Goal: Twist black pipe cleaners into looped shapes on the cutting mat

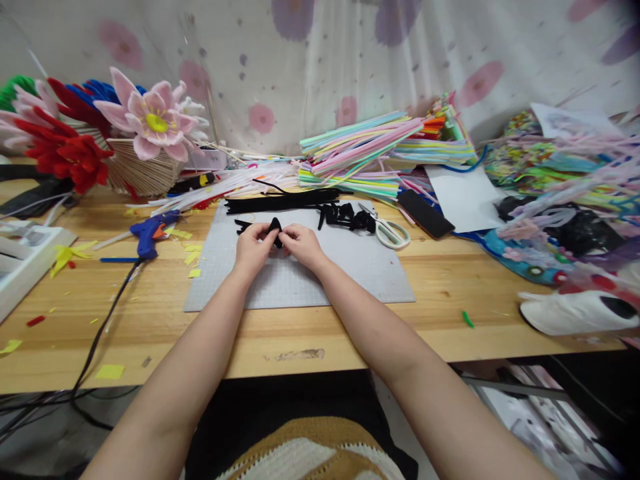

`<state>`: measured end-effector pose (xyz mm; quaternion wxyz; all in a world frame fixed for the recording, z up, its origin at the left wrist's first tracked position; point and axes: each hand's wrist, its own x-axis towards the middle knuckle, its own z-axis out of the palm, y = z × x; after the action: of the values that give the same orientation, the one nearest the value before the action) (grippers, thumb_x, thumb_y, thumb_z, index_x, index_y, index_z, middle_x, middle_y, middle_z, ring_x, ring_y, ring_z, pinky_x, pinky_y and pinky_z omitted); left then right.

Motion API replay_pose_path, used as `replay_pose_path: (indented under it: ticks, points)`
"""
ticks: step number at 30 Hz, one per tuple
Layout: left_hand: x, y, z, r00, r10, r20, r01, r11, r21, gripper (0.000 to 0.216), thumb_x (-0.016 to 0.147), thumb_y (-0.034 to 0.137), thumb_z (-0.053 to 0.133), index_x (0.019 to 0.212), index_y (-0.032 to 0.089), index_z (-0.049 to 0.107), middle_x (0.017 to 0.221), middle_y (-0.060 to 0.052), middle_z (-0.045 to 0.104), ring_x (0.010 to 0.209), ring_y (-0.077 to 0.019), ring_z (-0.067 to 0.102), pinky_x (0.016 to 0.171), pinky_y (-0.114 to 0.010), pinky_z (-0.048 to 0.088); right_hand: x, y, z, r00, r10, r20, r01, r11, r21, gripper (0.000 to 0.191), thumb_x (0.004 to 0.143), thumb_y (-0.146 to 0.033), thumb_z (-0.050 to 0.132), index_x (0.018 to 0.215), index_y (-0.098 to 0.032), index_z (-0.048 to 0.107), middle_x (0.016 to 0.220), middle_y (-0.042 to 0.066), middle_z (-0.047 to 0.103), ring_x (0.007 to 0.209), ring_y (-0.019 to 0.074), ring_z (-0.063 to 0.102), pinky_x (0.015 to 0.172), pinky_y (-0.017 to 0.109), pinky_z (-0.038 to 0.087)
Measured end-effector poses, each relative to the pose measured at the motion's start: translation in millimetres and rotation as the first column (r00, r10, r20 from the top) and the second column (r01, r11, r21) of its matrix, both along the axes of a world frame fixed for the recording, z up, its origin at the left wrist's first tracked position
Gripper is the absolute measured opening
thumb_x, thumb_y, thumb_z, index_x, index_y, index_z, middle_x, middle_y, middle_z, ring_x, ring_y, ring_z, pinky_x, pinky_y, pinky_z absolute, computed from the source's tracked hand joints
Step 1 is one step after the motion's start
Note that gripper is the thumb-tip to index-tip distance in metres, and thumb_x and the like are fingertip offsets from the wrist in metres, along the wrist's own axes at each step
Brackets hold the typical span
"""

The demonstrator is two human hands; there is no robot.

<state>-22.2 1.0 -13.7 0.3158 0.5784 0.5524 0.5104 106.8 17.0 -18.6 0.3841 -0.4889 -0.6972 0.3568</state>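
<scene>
Both my hands meet over a grey cutting mat [350,273] on the wooden table. My left hand [253,248] and my right hand [301,244] are closed in a pinch on a small bent black pipe cleaner piece [275,230] held between them. Just beyond lie a bundle of straight black pipe cleaners [283,199] and several folded black pieces [345,215]. White-handled scissors [387,230] rest at the mat's far right corner.
A blue glue gun [150,233] with its cord lies left of the mat, among yellow scraps. Pipe-cleaner flowers [150,120] stand back left. Pastel pipe cleaner stacks [380,147] sit behind; a dark phone [425,213], white paper and craft clutter fill the right.
</scene>
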Motion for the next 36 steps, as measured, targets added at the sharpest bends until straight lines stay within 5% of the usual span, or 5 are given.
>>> replay_pose_path:
  ticks: [5, 14, 20, 30, 36]
  points:
    - [-1, 1, -0.9, 0.997, 0.059, -0.043, -0.059, 0.998, 0.007, 0.015, 0.068, 0.031, 0.060, 0.071, 0.017, 0.062, 0.067, -0.001, 0.060, 0.058, -0.0122, 0.054, 0.055, -0.024, 0.044, -1, 0, -0.1, 1.000, -0.016, -0.018, 0.016, 1.000, 0.002, 0.021, 0.077, -0.027, 0.051, 0.061, -0.017, 0.058, 0.068, 0.001, 0.051, 0.061, 0.0091, 0.050, 0.056, 0.022, 0.042]
    - [-12, 0, 17.4, 0.810, -0.040, 0.586, 0.187, 0.963, -0.193, 0.031, 0.062, 0.038, 0.070, 0.080, 0.015, 0.060, 0.072, -0.003, 0.060, 0.061, -0.0111, 0.057, 0.050, -0.023, 0.050, 5, 5, -1.1, 0.938, 0.159, -0.308, -0.179, 0.983, -0.040, 0.021, 0.067, -0.035, 0.066, 0.081, -0.019, 0.064, 0.093, 0.003, 0.050, 0.067, 0.0076, 0.049, 0.049, 0.019, 0.043]
    - [-30, -3, 19.5, 0.704, -0.278, 0.654, 0.463, 0.877, -0.126, 0.041, 0.062, 0.030, 0.075, 0.100, 0.020, 0.066, 0.093, -0.005, 0.067, 0.080, -0.0144, 0.064, 0.062, -0.023, 0.054, 7, 1, 6.9, 0.833, 0.250, -0.494, -0.341, 0.935, -0.101, 0.023, 0.071, -0.041, 0.062, 0.077, -0.018, 0.061, 0.074, -0.002, 0.050, 0.054, 0.0051, 0.045, 0.048, 0.019, 0.038]
    - [-26, 0, 14.9, 0.753, -0.148, 0.641, 0.303, 0.943, -0.138, 0.030, 0.045, 0.024, 0.083, 0.068, 0.013, 0.067, 0.068, -0.002, 0.067, 0.062, -0.0131, 0.064, 0.058, -0.023, 0.052, 9, 1, 8.2, 0.783, 0.247, -0.571, -0.425, 0.883, -0.202, 0.032, 0.065, -0.044, 0.067, 0.079, -0.016, 0.060, 0.061, -0.004, 0.051, 0.054, 0.0059, 0.045, 0.051, 0.020, 0.036]
    - [-27, -3, 18.2, 0.731, -0.246, 0.636, 0.398, 0.911, -0.105, 0.036, 0.053, 0.024, 0.080, 0.085, 0.015, 0.067, 0.082, -0.003, 0.067, 0.072, -0.0163, 0.065, 0.062, -0.028, 0.054, 11, 4, 4.8, 0.796, 0.273, -0.540, -0.440, 0.873, -0.208, 0.031, 0.069, -0.044, 0.064, 0.082, -0.016, 0.060, 0.059, -0.005, 0.049, 0.052, 0.0057, 0.043, 0.050, 0.020, 0.035]
